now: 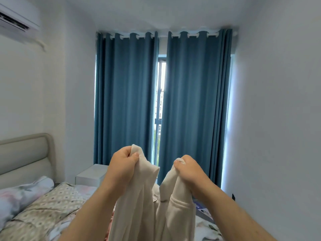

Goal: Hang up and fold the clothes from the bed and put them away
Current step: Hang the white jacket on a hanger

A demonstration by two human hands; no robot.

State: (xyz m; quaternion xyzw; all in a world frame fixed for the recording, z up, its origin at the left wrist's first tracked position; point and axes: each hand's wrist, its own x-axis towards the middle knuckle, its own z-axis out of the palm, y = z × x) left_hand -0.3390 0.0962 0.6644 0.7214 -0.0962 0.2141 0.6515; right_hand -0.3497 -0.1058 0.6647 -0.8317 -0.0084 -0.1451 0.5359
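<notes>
The left hand point(122, 166) is raised in front of the chest, its fingers and thumb curled round one upper edge of a cream garment point(147, 206), with a fold of the cloth sticking up above the thumb. The right hand point(189, 171), just beside it and a little lower, pinches the other upper edge in the same way, thumb pressed over the bunched fabric. Between the two hands the garment parts in a narrow gap and hangs down in long folds, its lower part running out of view at the bottom; what kind of garment it is cannot be told. Below and behind it lies the bed point(57, 202), covered with a patterned quilt, with a floral pillow point(20, 193) by the padded headboard point(24, 153) on the left. Beyond the bed stands a white nightstand point(90, 174). Blue curtains point(125, 98) cover the window on the far wall, parted by a slim bright gap. An air conditioner point(15, 16) is mounted high on the left wall.
</notes>
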